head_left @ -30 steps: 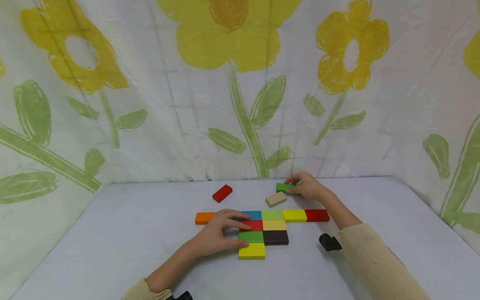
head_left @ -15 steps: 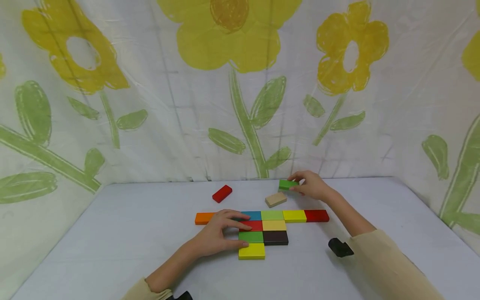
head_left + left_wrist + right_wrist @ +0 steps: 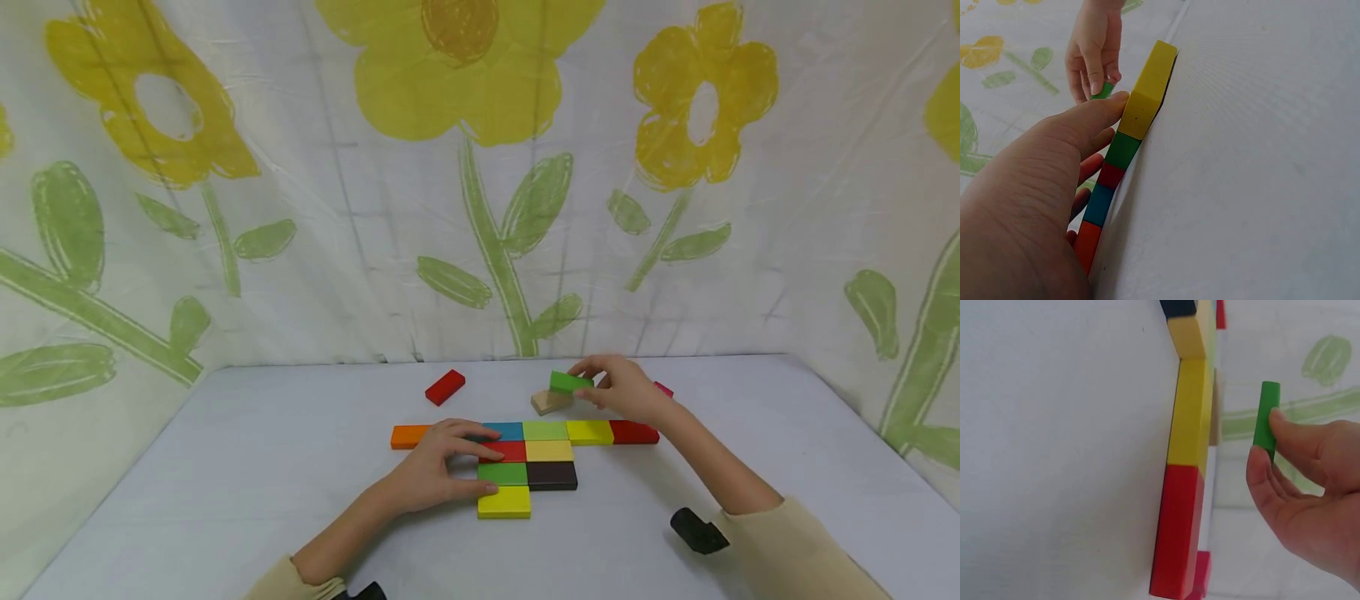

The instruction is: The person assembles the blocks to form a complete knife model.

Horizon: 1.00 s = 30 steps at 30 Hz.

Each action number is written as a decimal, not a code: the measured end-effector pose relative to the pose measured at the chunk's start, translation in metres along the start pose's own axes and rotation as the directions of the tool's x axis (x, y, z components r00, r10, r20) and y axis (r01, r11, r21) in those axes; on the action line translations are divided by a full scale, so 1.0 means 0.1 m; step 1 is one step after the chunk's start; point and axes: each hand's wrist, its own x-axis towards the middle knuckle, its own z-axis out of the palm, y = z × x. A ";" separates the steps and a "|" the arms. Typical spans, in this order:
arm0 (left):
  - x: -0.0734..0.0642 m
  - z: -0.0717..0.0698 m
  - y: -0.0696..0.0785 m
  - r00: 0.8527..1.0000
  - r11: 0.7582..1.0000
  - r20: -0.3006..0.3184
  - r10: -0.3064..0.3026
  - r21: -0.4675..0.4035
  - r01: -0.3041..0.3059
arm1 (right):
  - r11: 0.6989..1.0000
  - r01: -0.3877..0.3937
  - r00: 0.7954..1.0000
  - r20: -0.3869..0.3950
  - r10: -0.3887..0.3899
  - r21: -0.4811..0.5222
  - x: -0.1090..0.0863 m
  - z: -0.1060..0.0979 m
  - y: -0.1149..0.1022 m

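Smooth painted blocks (image 3: 504,504), one bare-wood block (image 3: 549,404), matt tabletop (image 3: 225,467), perhaps cloth-covered

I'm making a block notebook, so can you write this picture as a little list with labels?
Right hand: pinches a green block in the air
Left hand: rests against the front yellow block
Far row, left to right: orange block, blue block, light green block, far yellow block, red end block; part hidden by left hand
Set apart: slanting red block, plain wooden block, partly hidden pink block
Backdrop: white cloth, yellow flowers
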 end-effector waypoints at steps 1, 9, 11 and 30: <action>0.00 0.00 0.00 1.000 1.000 0.000 0.000 0.000 0.000 | 1.000 0.005 1.000 0.000 -0.005 -0.001 -0.03 0.01 -0.02; 0.00 0.00 0.00 1.000 1.000 0.000 0.000 -0.003 0.000 | 0.999 0.042 0.999 -0.005 -0.042 -0.007 -0.26 0.08 -0.15; 0.00 0.00 0.00 1.000 1.000 0.000 0.002 -0.004 -0.002 | 0.999 0.037 0.999 -0.003 -0.037 0.002 -0.33 0.10 -0.18; 0.00 -0.01 0.02 1.000 1.000 -0.002 0.000 0.005 0.000 | 0.989 0.115 0.989 0.080 -0.122 0.092 -0.77 0.29 -0.30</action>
